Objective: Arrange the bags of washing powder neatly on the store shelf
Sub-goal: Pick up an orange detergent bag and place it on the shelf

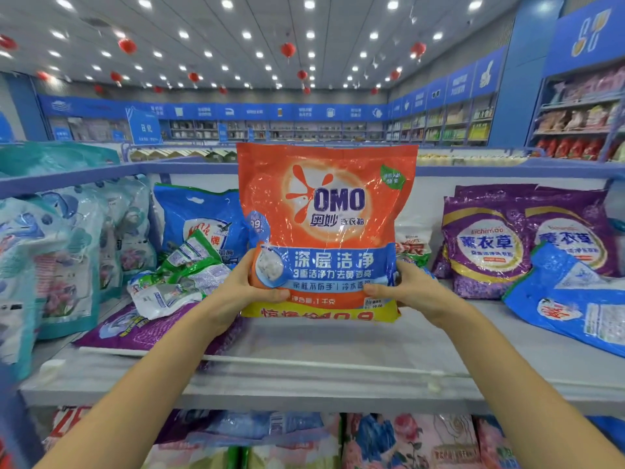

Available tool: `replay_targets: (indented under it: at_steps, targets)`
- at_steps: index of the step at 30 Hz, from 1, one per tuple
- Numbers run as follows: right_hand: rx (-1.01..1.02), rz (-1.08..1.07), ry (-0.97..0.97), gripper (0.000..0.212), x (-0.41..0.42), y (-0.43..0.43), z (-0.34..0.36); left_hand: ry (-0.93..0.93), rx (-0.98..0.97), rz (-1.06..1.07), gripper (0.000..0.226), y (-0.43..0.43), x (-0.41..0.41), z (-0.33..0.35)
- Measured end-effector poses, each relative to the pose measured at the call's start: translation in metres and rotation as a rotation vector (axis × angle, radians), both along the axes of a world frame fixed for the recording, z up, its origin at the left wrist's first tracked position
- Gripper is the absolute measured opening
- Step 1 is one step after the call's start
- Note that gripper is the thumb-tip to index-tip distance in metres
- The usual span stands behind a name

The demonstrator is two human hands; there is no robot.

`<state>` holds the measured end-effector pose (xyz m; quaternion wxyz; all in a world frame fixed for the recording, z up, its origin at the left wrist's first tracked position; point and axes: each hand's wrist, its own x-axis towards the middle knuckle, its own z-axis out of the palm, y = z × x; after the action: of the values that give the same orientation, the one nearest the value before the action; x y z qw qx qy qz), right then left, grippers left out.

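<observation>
An orange OMO washing powder bag [326, 211] stands upright in the middle of the grey shelf [338, 346], label facing me. My left hand [252, 289] grips its lower left edge and my right hand [404, 287] grips its lower right edge, thumbs on the front. Behind it to the left leans a blue bag [199, 218]. A green and white bag [176, 275] lies crumpled on a flat purple bag [135, 328]. Two purple lavender bags [527, 238] stand upright at the right.
Pale blue floral bags [67, 252] crowd the shelf's left end. A blue bag [571, 306] lies tilted at the right edge. More bags [406, 441] fill the lower shelf. Bare shelf surface shows in front of the orange bag. Far store shelves [575, 120] line the walls.
</observation>
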<state>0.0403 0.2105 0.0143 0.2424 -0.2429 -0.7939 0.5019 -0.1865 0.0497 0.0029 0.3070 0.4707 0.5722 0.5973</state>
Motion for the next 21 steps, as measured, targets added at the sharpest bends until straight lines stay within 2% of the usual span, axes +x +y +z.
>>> replay_targets:
  at_steps: [3,6,9,11,13,15,18,19,21]
  targets:
    - [-0.054,0.008,0.212,0.049,0.002,-0.018,0.018,-0.057,0.133,0.069,0.100,-0.013,0.009,0.020]
    - [-0.041,-0.041,0.355,0.031,-0.002,-0.040,0.032,-0.043,0.221,0.184,0.093,-0.033,0.018,0.031]
    - [0.025,-0.068,0.419,0.010,-0.015,-0.063,0.033,0.010,0.274,0.321,0.054,-0.060,0.028,0.030]
    - [0.062,-0.045,0.424,0.022,-0.026,-0.080,0.026,0.081,0.267,0.401,0.033,-0.084,0.037,0.026]
    - [0.096,-0.005,0.404,0.047,-0.041,-0.100,0.017,0.120,0.250,0.470,0.033,-0.112,0.038,0.017]
    - [0.108,0.067,0.376,0.056,-0.058,-0.122,0.007,0.132,0.224,0.526,0.032,-0.148,0.033,0.009]
    - [0.004,0.216,0.372,0.039,-0.084,-0.166,-0.001,0.139,0.205,0.591,0.064,-0.211,0.025,-0.001]
    - [-0.044,0.283,0.363,0.033,-0.093,-0.182,-0.004,0.119,0.200,0.639,0.066,-0.234,0.022,-0.005]
    - [-0.107,0.410,0.326,0.034,-0.110,-0.218,-0.008,0.100,0.189,0.742,0.052,-0.278,0.020,-0.013]
